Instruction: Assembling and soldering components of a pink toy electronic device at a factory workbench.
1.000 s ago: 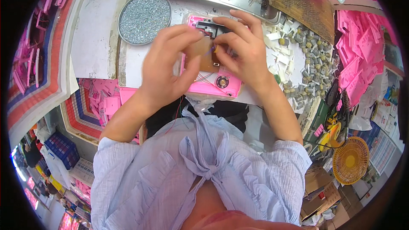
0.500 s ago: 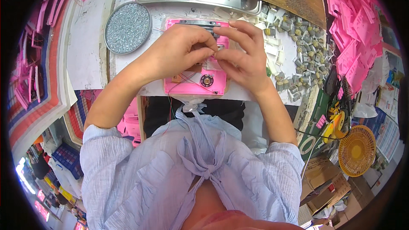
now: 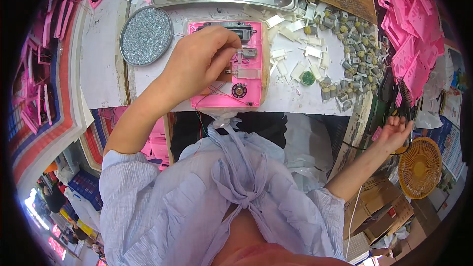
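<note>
A pink plastic casing lies on the bench in front of me, fitted with a small metal motor, a pale box-shaped part, a round speaker and thin wires. My left hand rests over its left side, thumb and forefinger pinched beside the motor; whatever is between the fingertips is hidden. Far out on the right, beyond the bench edge, my right hand has loosely curled fingers with the thumb apart. It is near a black coiled cord, and nothing shows in it.
A round dish of small screws stands left of the casing. On the right lie white plastic parts, small motors and a green roll. Behind is a metal tray with springs; pink panels and an orange basket are farther right.
My right hand has left the casing and swung far right, past the bench edge, over the spot where a yellow tool showed. My left hand has stayed on the casing, where the motor now shows.
</note>
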